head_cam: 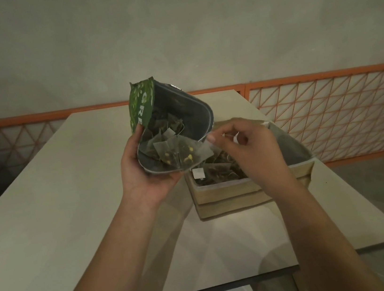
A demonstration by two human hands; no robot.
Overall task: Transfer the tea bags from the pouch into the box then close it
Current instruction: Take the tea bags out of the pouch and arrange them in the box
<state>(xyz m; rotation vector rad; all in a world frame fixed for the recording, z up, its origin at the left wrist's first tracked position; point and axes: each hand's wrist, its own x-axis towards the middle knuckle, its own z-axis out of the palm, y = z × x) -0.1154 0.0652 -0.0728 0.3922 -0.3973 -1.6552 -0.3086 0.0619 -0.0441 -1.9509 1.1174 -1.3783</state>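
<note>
**Tea Bag Transfer: Pouch Held Open, One Bag Being Drawn Out**

Left hand (143, 169): curled under and around the lower edge of the pouch (176, 113), thumb on the green printed face. The pouch is held above the worktop (47, 215), tilted, with its mouth gaping toward the right hand. The foil-lined film looks thin and pliable; it will buckle if squeezed, so support under the base, as shown, is the sound hold.

Between the hands: tea bags (161, 147) lie loose in the pouch mouth. About four or five can be made out; deeper ones are too dark to count. They appear to be light mesh sachets with strings and paper tags, soft and easily torn. Take hold at a corner or by the tag, not across the filled body.

Right hand (245, 147): thumb and forefinger pinch the corner of one tea bag (193, 156) at the pouch lip, remaining fingers loosely curled.

Below and beyond the right hand: one box (253, 186), open, standing on the worktop, with its lid flap (292, 146) raised on the far right. It already holds a heap of bags, count not readable; one white tag (198, 173) shows at its near-left corner. The box looks like stiff card, so it should stay put unaided.

Count: one pouch, one box. Judged status: transfer partway; closing not yet begun.
</note>
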